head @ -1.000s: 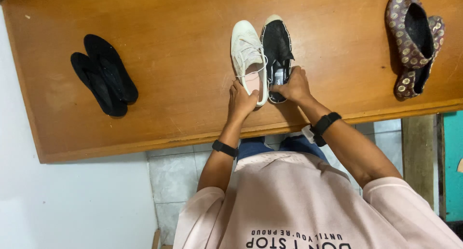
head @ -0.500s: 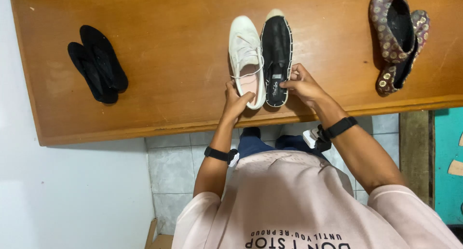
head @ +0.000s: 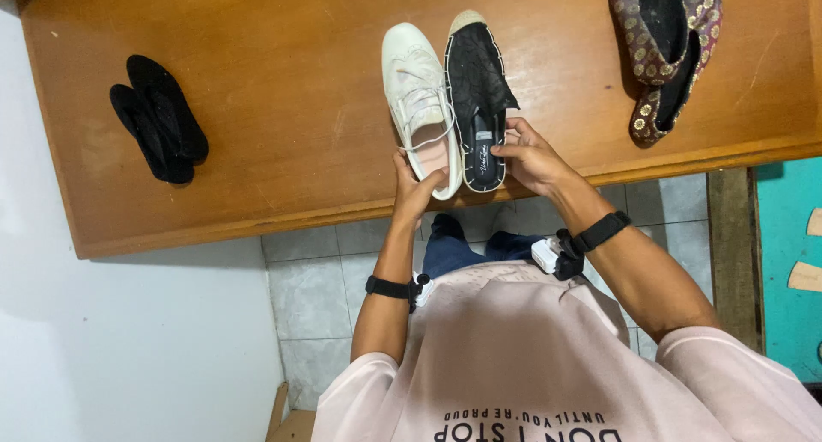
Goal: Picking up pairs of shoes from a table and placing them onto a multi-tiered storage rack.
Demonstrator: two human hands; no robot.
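We hold two unlike shoes side by side at the near edge of the wooden table (head: 282, 108): our left hand (head: 417, 188) has its fingers closed around the heel of the white lace-up shoe (head: 422, 104), and our right hand (head: 531, 158) pinches the heel of the black slip-on shoe (head: 479, 100). A pair of black flats (head: 158, 117) lies far left and a patterned pair (head: 664, 53) far right, with pale floor tiles (head: 312, 296) below.

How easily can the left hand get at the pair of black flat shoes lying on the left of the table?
Probably yes. The left hand rests at the heel of the white shoe, and only bare wooden table lies between it and the black flat shoes; nothing blocks that path.
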